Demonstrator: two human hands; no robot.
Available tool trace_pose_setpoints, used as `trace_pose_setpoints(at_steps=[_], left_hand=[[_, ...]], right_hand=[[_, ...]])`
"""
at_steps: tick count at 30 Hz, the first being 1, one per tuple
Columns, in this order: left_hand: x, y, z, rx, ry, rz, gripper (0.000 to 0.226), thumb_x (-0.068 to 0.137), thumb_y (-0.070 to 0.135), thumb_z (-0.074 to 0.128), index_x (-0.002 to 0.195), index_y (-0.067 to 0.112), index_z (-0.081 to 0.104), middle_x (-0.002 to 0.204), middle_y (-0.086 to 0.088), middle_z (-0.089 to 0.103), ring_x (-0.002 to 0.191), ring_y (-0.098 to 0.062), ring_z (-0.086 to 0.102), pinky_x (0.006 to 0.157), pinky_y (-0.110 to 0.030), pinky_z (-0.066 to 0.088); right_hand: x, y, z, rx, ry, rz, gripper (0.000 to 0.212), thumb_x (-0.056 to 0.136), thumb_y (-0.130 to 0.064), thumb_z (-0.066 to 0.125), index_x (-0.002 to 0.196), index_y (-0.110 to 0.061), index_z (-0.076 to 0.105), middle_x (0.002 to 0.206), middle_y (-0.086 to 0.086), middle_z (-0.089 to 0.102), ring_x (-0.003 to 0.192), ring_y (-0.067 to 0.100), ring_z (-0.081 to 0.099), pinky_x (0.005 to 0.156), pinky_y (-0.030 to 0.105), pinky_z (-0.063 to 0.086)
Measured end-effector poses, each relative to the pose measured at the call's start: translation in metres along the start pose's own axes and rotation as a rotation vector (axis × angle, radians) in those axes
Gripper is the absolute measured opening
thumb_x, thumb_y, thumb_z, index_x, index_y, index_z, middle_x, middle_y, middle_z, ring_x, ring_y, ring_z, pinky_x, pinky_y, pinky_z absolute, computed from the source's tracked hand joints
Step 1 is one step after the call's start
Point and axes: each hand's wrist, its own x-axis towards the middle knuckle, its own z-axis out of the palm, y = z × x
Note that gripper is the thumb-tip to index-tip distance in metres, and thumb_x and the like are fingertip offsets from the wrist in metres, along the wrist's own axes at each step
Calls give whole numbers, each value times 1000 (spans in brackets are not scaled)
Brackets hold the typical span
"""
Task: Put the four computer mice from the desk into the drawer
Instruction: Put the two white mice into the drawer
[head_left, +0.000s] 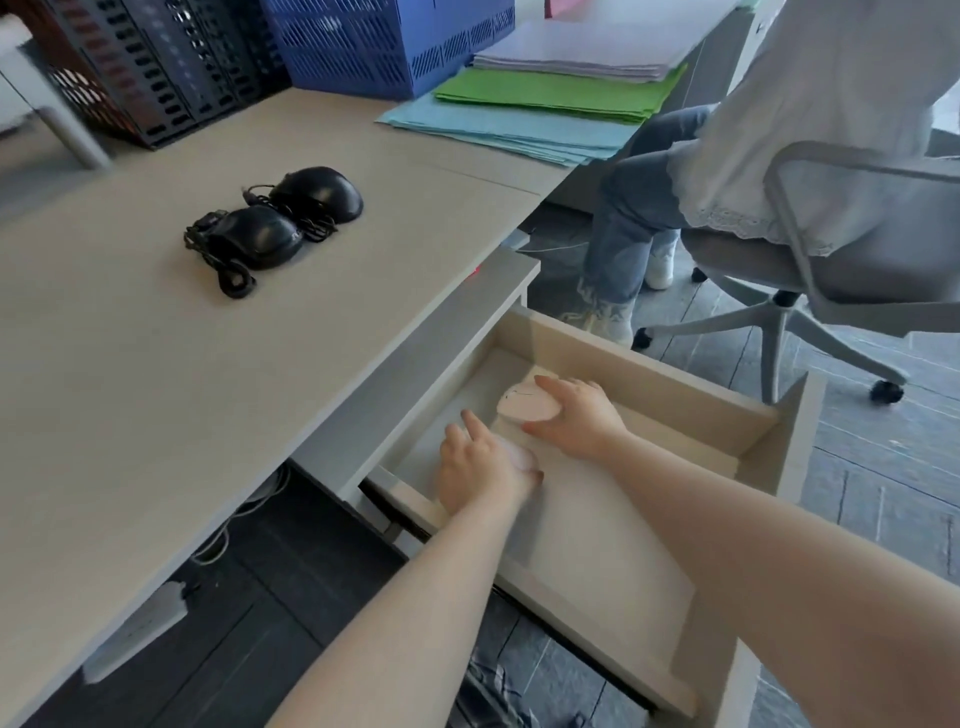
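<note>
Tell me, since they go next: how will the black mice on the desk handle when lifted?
The black mice look rigid and probably light. Their bundled cords seem floppy and may dangle or snag, perhaps dragging one mouse along.

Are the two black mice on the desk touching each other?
Cannot tell. In the head view the two black mice sit close together on the desk, but their tangled cords hide whether the bodies meet.

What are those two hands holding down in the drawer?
Each holds a pale mouse: the right hand grips the pale mouse by its sides; the left hand covers the other mouse from above.
</note>
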Motion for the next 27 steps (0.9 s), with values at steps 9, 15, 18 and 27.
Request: trace_pose_setpoints(at_steps=[9, 15, 18, 27], left_hand=[[12, -3, 9, 82, -99, -3, 129, 61, 59, 79, 153, 13, 1, 145, -8, 26, 134, -23, 34, 102, -33, 40], [9, -2, 7, 105, -110, -18, 134, 56, 62, 81, 153, 16, 0, 148, -6, 22, 131, -27, 37, 102, -35, 40], [4, 0, 1, 157, -71, 18, 130, 59, 65, 78, 153, 18, 1, 153, -6, 16, 137, -28, 29, 109, -36, 35], [-9, 31, -95, -4, 182, 324, 31, 93, 27, 51, 120, 11, 52, 129, -9, 52, 121, -29, 49, 93, -39, 43]], right_hand=[[10, 7, 16, -25, -47, 17, 80, 74, -42, 73, 144, -27, 37, 142, 7, 51, 136, 31, 36, 108, 36, 36], [13, 8, 11, -78, -88, -22, 84, 74, -43, 74, 146, -25, 34, 145, 6, 49, 136, 29, 38, 109, 34, 36], [10, 5, 4, -63, -56, -20, 79, 75, -45, 72, 144, -27, 37, 144, 4, 50, 134, 29, 41, 110, 40, 37], [-6, -49, -56, 60, 228, -96, 31, 91, -36, 51, 85, -11, 70, 83, 6, 70, 84, 28, 63, 75, 37, 52]])
